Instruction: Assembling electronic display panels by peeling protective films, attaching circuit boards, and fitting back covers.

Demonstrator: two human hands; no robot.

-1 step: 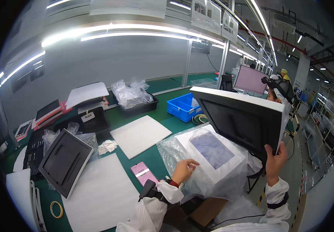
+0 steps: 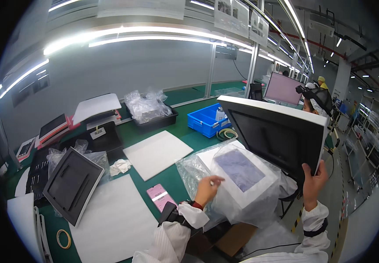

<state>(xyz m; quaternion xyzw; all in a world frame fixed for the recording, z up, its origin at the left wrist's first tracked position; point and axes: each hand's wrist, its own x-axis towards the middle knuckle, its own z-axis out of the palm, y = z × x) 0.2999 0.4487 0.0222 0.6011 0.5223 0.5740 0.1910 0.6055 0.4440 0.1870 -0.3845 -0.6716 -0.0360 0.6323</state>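
Observation:
My right hand (image 2: 316,182) grips the lower right corner of a white-edged panel frame (image 2: 275,131), its dark recessed side tilted toward me. The panel is raised above a white panel with a bluish-grey rectangle (image 2: 241,171), which lies in a clear plastic bag (image 2: 229,208) at the bench's edge. Beside that bag is my left hand (image 2: 207,189), fingers drawn together in a pinch; whether something small is between them is hard to see. A pink-screened phone (image 2: 158,196) lies left of this hand, by my wrist.
A white foam sheet (image 2: 115,219) covers the near bench, with a dark panel frame (image 2: 72,186) leaning over it and a tape roll (image 2: 63,239) beside it. Farther back are another white sheet (image 2: 156,153), a blue bin (image 2: 202,125) and a black tray (image 2: 154,122) of plastic bags. A co-worker (image 2: 314,103) is at right.
The panel in my right hand has shifted slightly to the right. My left hand has moved a little left and up, its fingers drawn closer together.

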